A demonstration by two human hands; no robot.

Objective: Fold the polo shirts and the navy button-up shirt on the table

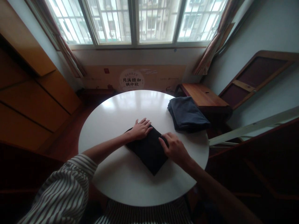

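Observation:
A folded black cloth (pixel 148 152), perhaps a garment, lies at an angle on the round white table (pixel 102 124). My left hand (pixel 140 129) rests flat on its far left part, fingers spread. At the right edge of the cloth, my right hand (pixel 174 146) has its fingers curled over the border with the thumb close by, pinching the fabric. The tips of these fingers are partly hidden. Beyond my right hand sits a folded dark blue-grey stack of cloth (pixel 188 113), untouched, near the table's right rim.
A wooden side table (pixel 203 95) stands behind the cloth stack on the right. Orange-brown cabinets (pixel 46 96) line the left side. Ahead are barred windows (pixel 135 21) and a printed banner (pixel 158 76) along the wall. A pale rail (pixel 252 126) runs at right.

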